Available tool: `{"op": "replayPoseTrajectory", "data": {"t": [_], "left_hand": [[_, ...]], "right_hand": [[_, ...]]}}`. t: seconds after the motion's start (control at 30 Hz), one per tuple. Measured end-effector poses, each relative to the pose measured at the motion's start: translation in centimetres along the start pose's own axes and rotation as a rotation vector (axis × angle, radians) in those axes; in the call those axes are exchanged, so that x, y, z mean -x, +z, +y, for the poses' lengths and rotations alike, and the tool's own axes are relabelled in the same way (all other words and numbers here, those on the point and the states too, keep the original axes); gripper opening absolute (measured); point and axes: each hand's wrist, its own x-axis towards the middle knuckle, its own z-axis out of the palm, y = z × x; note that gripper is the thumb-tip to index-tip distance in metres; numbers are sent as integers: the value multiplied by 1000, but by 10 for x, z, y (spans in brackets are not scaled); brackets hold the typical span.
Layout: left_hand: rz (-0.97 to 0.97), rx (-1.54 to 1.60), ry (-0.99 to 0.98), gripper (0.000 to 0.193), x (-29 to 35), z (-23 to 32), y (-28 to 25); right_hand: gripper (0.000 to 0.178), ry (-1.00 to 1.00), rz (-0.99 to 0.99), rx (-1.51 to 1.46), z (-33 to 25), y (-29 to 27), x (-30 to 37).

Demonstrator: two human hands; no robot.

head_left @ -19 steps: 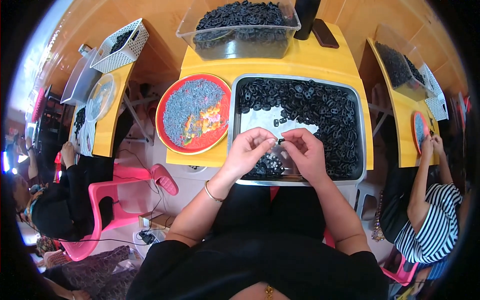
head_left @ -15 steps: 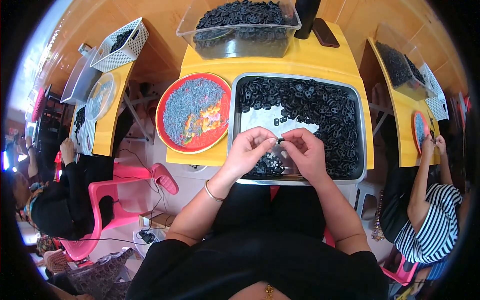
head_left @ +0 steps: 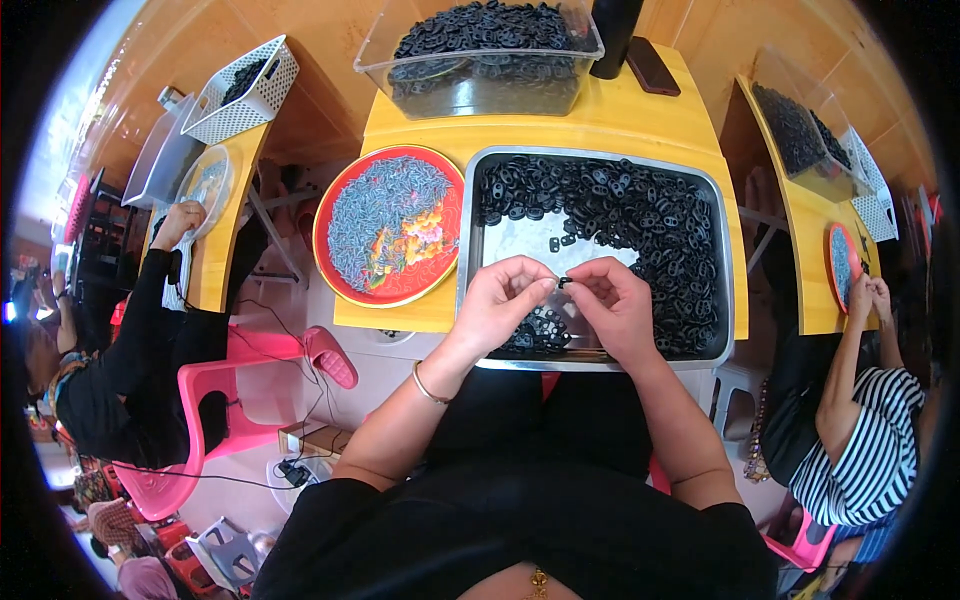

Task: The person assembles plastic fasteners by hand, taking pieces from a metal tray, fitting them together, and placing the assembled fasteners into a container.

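My left hand [head_left: 503, 302] and my right hand [head_left: 613, 303] meet over the near part of a steel tray [head_left: 469, 240], and pinch one small black part [head_left: 563, 283] between their fingertips. The tray is heaped with several small black ring-shaped parts [head_left: 640, 215], with a bare patch of metal in its middle. A small pile of the black parts [head_left: 545, 328] lies under my hands near the tray's front edge. Left of the tray stands a red round plate [head_left: 335, 268] with thin grey pieces and a few orange ones.
A clear plastic tub [head_left: 480, 55] of black parts, a dark bottle [head_left: 613, 35] and a dark phone [head_left: 654, 66] stand at the back of the yellow table [head_left: 600, 125]. One person in black sits at the left table, another in stripes at the right. A pink chair [head_left: 235, 385] stands at left.
Both hands stay together over the tray's front, holding the small black part; only the fingers shift slightly.
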Motion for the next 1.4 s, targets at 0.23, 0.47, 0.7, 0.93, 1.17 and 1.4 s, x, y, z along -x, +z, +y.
{"op": "replayPoseTrajectory", "data": {"t": [0.23, 0.47, 0.7, 0.93, 1.17, 1.4], "left_hand": [[88, -133, 88, 5, 2, -3, 7], [127, -231, 145, 6, 3, -2, 9], [81, -15, 72, 12, 2, 4, 9], [71, -67, 52, 10, 1, -1, 7], [60, -49, 65, 7, 1, -3, 8], [111, -293, 196, 10, 2, -5, 7]], "right_hand": [[11, -19, 11, 36, 3, -1, 0], [11, 24, -1, 24, 4, -2, 0], [15, 34, -9, -96, 2, -3, -1], [15, 32, -22, -81, 3, -3, -2], [14, 30, -13, -51, 4, -4, -1], [14, 43, -42, -10, 5, -4, -1]]}}
